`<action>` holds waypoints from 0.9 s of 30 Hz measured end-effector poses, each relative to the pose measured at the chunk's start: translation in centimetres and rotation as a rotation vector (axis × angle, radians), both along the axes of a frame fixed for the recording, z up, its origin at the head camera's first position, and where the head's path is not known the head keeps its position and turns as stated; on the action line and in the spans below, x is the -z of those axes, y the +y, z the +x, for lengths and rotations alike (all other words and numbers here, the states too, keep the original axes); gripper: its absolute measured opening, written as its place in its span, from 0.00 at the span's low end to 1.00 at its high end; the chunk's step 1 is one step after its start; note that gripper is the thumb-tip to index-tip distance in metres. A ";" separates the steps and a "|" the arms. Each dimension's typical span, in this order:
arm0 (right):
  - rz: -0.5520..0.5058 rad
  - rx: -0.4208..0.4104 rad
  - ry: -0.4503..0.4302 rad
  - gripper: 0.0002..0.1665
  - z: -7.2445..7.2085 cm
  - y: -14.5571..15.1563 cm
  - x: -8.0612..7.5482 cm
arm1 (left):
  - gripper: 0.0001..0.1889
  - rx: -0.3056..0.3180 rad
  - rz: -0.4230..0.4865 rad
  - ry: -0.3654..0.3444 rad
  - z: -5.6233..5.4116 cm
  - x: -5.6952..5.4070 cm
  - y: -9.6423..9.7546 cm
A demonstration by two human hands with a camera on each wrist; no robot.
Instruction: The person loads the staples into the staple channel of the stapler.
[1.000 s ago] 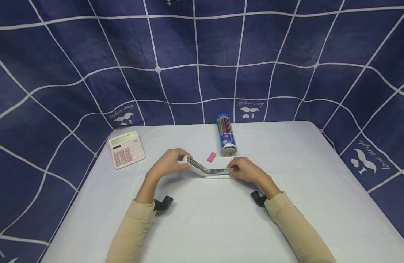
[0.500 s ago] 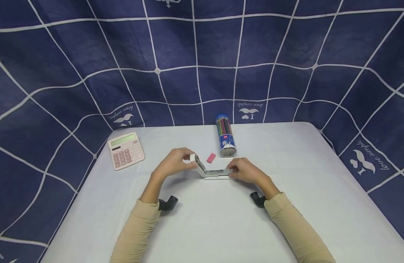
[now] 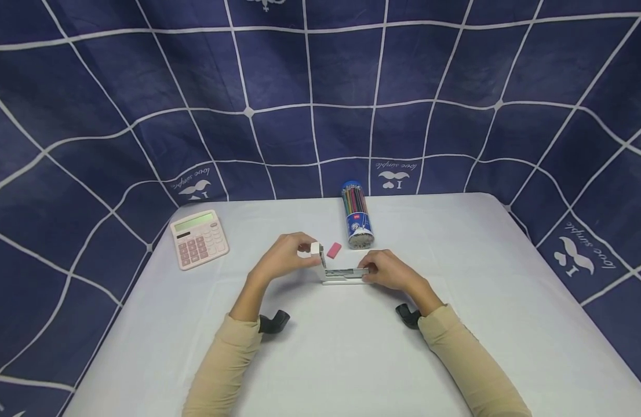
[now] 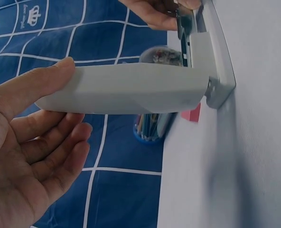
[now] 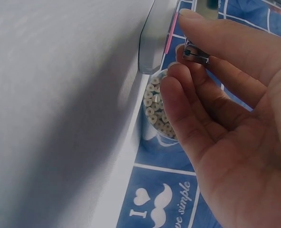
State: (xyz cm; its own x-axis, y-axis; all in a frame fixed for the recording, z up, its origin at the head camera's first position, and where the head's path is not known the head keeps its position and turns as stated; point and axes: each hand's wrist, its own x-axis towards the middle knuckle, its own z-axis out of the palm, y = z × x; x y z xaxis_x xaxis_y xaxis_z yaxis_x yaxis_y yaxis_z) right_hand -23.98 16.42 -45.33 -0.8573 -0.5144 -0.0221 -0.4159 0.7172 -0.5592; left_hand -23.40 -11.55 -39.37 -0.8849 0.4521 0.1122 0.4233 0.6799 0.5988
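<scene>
Left of the stapler and beyond it, a pale pink rectangular plastic calculator [image 3: 200, 239] lies on the white-covered table [image 3: 362, 359]. At the stapler's left end, the person's left hand [image 3: 289, 255] pinches the raised cover [image 4: 131, 90] between thumb and fingers, the other fingers loosely curled beneath.

The white plastic stapler with a slim silver metal rail [image 3: 343, 273] stands on the table between the two hands, its base flat along the cloth and its cover swung up nearly upright at the left-hand hinge. Just beyond it lies a small pink rectangular eraser [image 3: 334, 250]; farther behind, a clear cylindrical tub with a blue lid, full of coloured pencils [image 3: 358, 215], rests on its side.

At the stapler's right end, the person's right hand [image 3: 389, 270] pinches the tip of the rail between thumb and fingers. I cannot tell whether any staples sit inside.

To my eye, this handling calls for the right hand to anchor the base while the left guides the cover gently about its hinge, never forcing it, with fingertips clear of the hinge gap.
</scene>
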 end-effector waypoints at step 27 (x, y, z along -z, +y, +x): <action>0.002 0.006 0.005 0.14 -0.1 -0.1 0.1 | 0.21 0.022 0.056 0.028 -0.2 1.0 3.2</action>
